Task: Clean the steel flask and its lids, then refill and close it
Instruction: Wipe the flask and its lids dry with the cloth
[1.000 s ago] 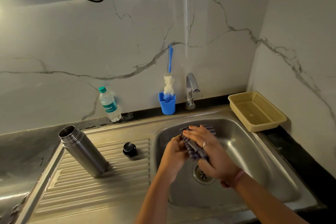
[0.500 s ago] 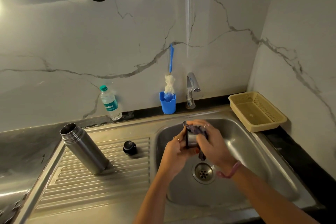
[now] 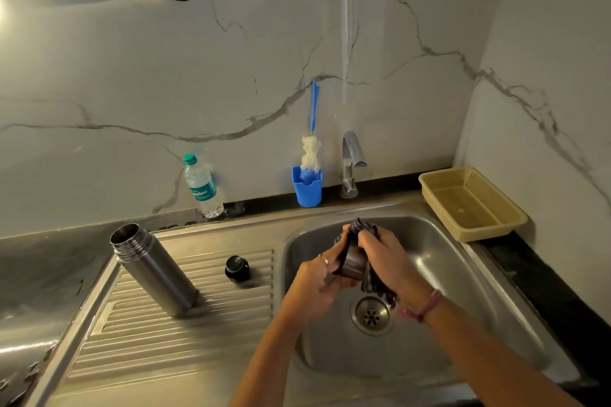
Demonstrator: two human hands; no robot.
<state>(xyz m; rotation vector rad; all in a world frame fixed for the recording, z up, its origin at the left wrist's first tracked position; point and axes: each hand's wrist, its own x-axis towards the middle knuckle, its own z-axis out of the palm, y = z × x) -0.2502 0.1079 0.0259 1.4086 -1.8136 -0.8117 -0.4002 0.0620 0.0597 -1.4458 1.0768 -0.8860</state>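
On the ribbed draining surface [image 3: 139,334] at the left the open steel flask [image 3: 153,269] stands with its mouth uncovered, and a small black lid [image 3: 236,269] sits just right of it. Over the sink basin [image 3: 463,274], the left hand [image 3: 317,287] has its fingers curled round a steel cup lid [image 3: 353,264]. The right hand [image 3: 386,256] grips a striped cloth [image 3: 365,228] bunched over and beside that lid, above the drain [image 3: 373,314].
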